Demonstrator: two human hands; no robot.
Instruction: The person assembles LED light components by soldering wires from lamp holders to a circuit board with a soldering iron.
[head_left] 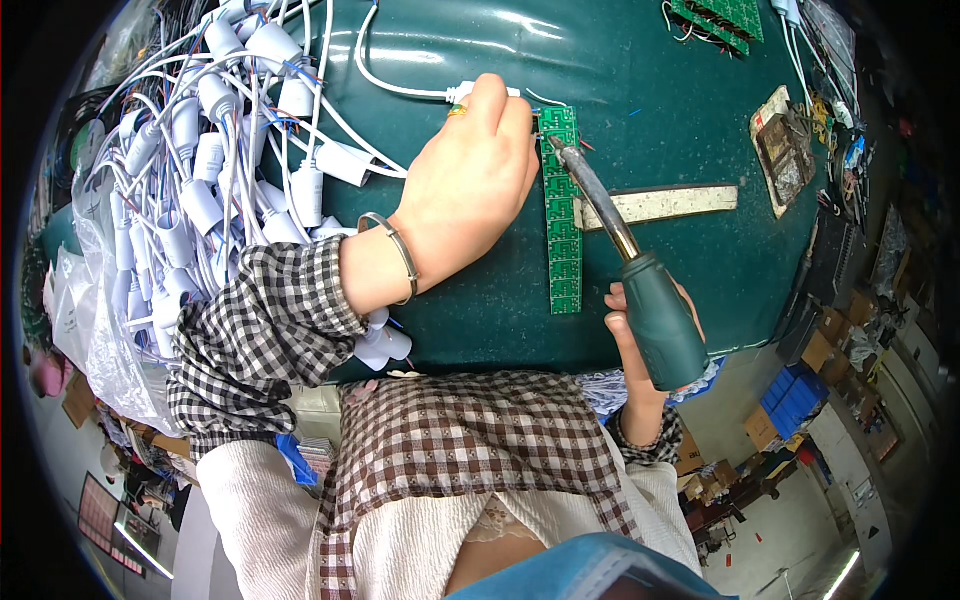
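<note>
Green worktop (680,130) spans ten to two o'clock. Left hand (460,185), palm down at twelve, pinches a white cable fitting (460,93). Right hand (631,345), three o'clock, grips a soldering iron (650,290).

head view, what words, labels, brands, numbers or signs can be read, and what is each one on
Nothing is legible enough to quote.
Long, narrow green circuit-board strip: pale printed marks, too small to read.
Dark green soldering-iron handle: no lettering visible.
Piled white plastic cylindrical housings: none readable.
Brown cardboard boxes at lower right: any print too small and blurred.
</note>
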